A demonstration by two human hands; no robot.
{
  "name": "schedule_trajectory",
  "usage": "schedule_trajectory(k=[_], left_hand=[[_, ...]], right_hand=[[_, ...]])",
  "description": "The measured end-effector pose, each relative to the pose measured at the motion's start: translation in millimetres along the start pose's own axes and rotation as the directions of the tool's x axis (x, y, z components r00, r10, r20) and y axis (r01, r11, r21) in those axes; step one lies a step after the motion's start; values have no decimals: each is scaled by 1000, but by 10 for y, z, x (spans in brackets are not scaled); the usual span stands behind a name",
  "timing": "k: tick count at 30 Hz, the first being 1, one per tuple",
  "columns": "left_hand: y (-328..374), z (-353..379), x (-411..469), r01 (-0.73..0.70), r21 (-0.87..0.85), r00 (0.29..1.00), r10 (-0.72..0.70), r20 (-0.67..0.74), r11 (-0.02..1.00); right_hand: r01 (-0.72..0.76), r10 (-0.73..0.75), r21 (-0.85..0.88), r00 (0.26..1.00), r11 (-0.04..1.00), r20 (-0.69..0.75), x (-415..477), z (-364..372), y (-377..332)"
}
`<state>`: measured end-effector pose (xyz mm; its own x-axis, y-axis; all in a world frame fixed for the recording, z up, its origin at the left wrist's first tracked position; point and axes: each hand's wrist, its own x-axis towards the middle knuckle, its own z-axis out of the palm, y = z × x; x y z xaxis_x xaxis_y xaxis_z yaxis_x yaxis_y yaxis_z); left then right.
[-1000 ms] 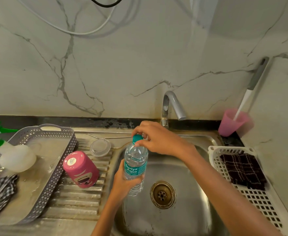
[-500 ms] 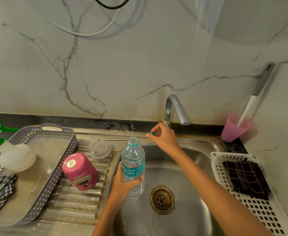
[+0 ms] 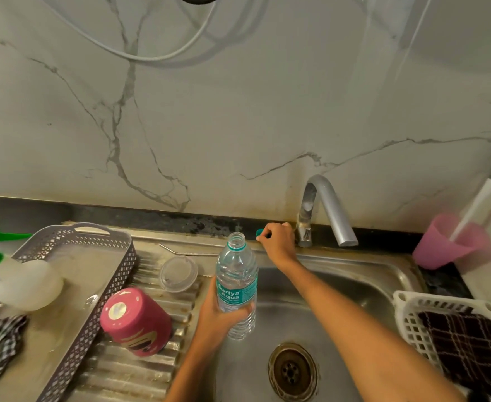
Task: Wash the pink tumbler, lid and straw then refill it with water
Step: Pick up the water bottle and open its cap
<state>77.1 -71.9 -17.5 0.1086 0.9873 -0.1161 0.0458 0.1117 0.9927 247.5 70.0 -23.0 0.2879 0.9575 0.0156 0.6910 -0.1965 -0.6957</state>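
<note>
The fingers of the right hand (image 3: 279,241) are pinched together on a small teal cap (image 3: 259,233), low over the back rim of the sink (image 3: 363,255), just beside the foot of the tap (image 3: 325,204). The left hand (image 3: 215,314) is wrapped round the lower half of a bottle (image 3: 235,271) of water. The bottle is upright over the near-left corner of the basin, and its mouth is open.

The pink tumbler (image 3: 135,322) is on the ridged drainboard (image 3: 128,372), at 9 o'clock from the left hand and near it, but not touching it. It stands mouth down with its base uppermost, so its long axis runs roughly up and down, the wrong way up for filling. The clear lid (image 3: 178,273) lies flat at 1 o'clock from the tumbler. The thin metal straw (image 3: 189,253) lies crosswise just beyond the lid, at 12 o'clock.

The washing looks done, and the refill is the step in hand. The left hand is much nearer the tumbler, but it is busy with the bottle. The right hand is at 3 o'clock from the bottle's mouth, on the far side of it from the tumbler. Once rid of the cap, that hand would probably have to reach across toward 8 o'clock, past the open bottle, to turn the tumbler upright. A knock on that reach could spill the water.
</note>
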Motion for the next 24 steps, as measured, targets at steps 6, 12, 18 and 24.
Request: schedule_trajectory(k=[6, 12, 18, 24], left_hand=[[-24, -8, 25, 0, 28, 1000, 0, 8, 1000], [19, 22, -163, -39, 48, 999, 39, 21, 998], [124, 114, -503, -13, 48, 1000, 13, 6, 999], [270, 225, -800, -56, 191, 998, 56, 5, 980]], right_hand=[[81, -81, 89, 997, 993, -2, -178, -144, -27], [-35, -205, 544, 905, 838, 373, -1237, -722, -121], [-92, -159, 467, 868, 879, 470, -1873, -872, -200], [-35, -127, 536, 956, 843, 263, -2205, -882, -256]])
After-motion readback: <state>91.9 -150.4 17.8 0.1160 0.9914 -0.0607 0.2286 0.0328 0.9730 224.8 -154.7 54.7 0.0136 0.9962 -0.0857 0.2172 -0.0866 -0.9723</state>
